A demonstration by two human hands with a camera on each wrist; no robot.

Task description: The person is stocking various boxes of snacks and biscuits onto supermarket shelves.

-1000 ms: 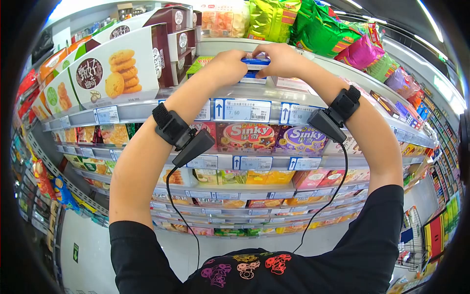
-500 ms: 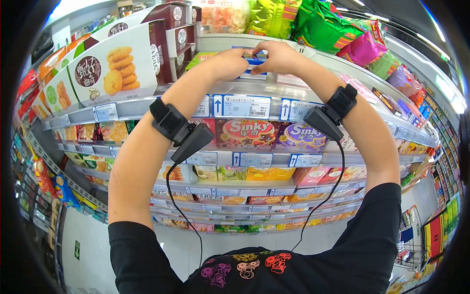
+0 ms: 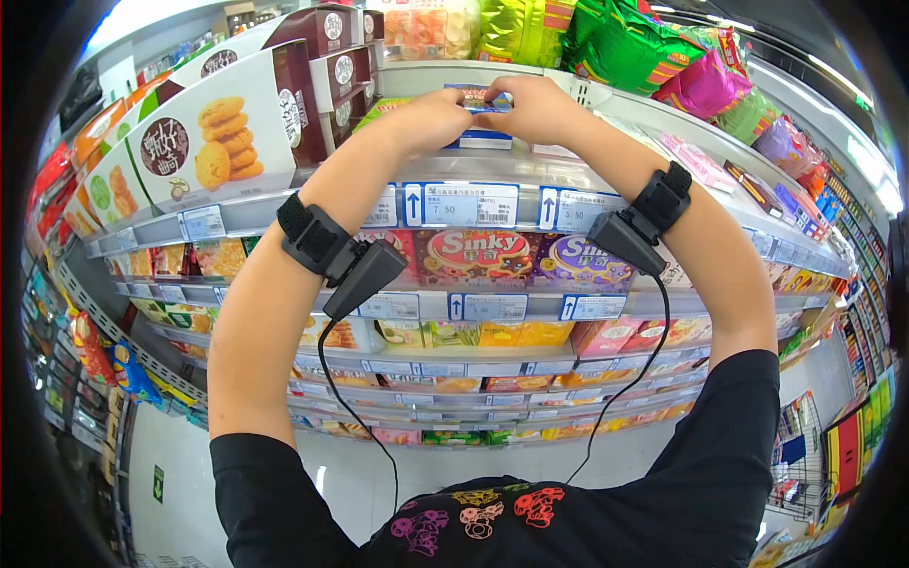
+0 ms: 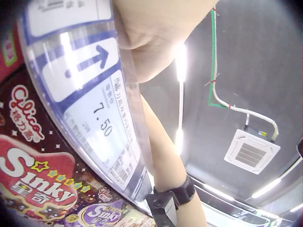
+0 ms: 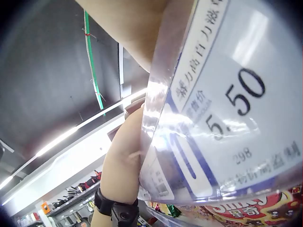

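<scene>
Head view, upper centre: we see the left hand [image 3: 433, 120] beside the blue box [image 3: 485, 137]; its fingers are hidden, so grip cannot be told. Right hand [image 3: 532, 108]: thumb and forefinger curl round the box, at the top shelf [image 3: 473, 171]. We judge it light, smooth, crushable card; hold by the ends. Green bag [image 3: 617, 47] beyond.

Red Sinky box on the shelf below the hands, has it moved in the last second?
No. In the head view, the red Sinky box still sits directly above the same price label, shifted neither left nor right.
</scene>
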